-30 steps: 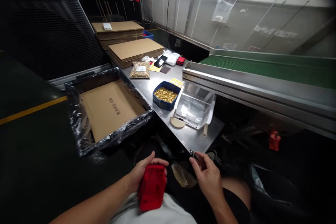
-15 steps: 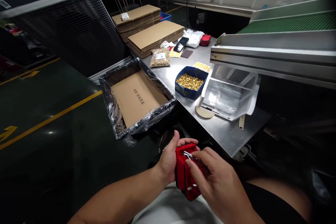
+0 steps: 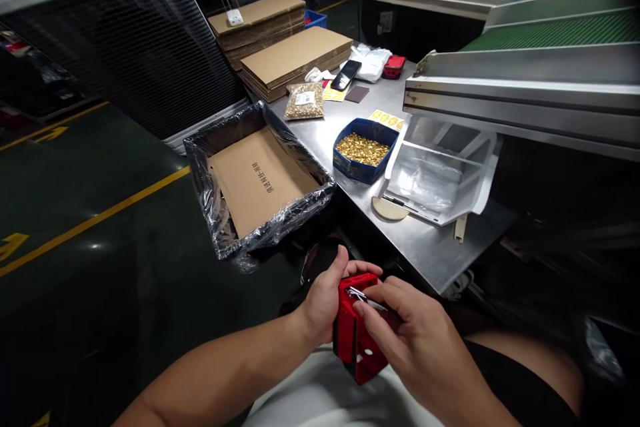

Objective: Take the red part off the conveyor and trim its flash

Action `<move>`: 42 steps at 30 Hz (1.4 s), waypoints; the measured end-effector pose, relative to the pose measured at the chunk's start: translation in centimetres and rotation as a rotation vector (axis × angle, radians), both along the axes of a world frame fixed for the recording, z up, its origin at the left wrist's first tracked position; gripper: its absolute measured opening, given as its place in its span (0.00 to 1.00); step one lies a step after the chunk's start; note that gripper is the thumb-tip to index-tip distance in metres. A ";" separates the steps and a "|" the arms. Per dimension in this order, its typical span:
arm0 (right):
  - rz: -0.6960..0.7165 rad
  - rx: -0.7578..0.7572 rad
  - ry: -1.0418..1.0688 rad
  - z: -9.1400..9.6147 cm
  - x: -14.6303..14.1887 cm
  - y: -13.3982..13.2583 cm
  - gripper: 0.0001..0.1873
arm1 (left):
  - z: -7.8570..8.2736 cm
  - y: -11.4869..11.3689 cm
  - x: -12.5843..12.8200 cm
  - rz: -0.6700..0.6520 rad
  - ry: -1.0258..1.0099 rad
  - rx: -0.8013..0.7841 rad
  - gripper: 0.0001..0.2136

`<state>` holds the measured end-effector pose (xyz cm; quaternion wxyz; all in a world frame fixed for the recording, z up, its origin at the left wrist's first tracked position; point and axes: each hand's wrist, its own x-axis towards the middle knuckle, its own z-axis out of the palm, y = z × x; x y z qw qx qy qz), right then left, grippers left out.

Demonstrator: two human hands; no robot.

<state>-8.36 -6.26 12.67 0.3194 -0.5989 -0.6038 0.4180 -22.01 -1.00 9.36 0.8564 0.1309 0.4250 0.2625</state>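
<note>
The red, box-shaped case with a black edge (image 3: pixel 345 330) hides the palm and most of the fingers of the left hand (image 3: pixel 323 300) that holds it. The right hand (image 3: pixel 420 330) covers much of the case's interior; the slim, shiny metal pieces (image 3: pixel 356 293) pinched in its fingertips are too small and too covered to identify. Both forearms run off the bottom edge. A brown printed cardboard sheet (image 3: pixel 263 183) conceals the floor of the box lined with black plastic (image 3: pixel 285 220). Lettering on the white label (image 3: pixel 305 98) is too small to read. The green ribbed conveyor belt (image 3: pixel 565 32) leaves at the right edge.
</note>
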 end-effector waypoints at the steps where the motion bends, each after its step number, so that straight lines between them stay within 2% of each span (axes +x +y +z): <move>1: 0.005 -0.010 0.016 0.0 0.1 0.0 0.06 | 0.1 0.0 0.0 0.000 -0.001 -0.007 0.32; 8: -0.053 0.121 -0.014 -0.6 1.2 -0.7 0.05 | 0.5 0.3 0.1 0.003 -0.051 -0.052 0.32; 14: 0.057 0.425 -0.280 -1.3 1.5 -0.6 0.15 | 0.6 0.7 0.1 -0.035 -0.064 -0.154 0.34; 20: 0.132 0.577 -0.353 -1.3 1.4 -0.2 0.20 | 0.7 0.5 0.0 -0.053 -0.121 -0.226 0.35; 27: 0.115 0.617 -0.349 -1.2 1.9 -0.5 0.22 | 0.5 0.3 0.1 -0.053 -0.173 -0.256 0.34; 32: 0.183 0.625 -0.380 -1.0 2.1 -0.2 0.21 | 0.4 0.2 0.3 -0.057 -0.197 -0.284 0.34; 38: 0.283 0.724 -0.467 -1.4 2.6 0.2 0.19 | 0.5 0.1 0.4 -0.101 -0.198 -0.270 0.36; 40: 0.272 0.714 -0.450 -1.5 3.1 0.1 0.19 | 0.4 0.2 0.3 -0.092 -0.163 -0.278 0.37; 42: 0.184 0.676 -0.393 -1.3 3.5 -0.4 0.19 | 0.3 0.3 0.3 -0.085 -0.129 -0.275 0.38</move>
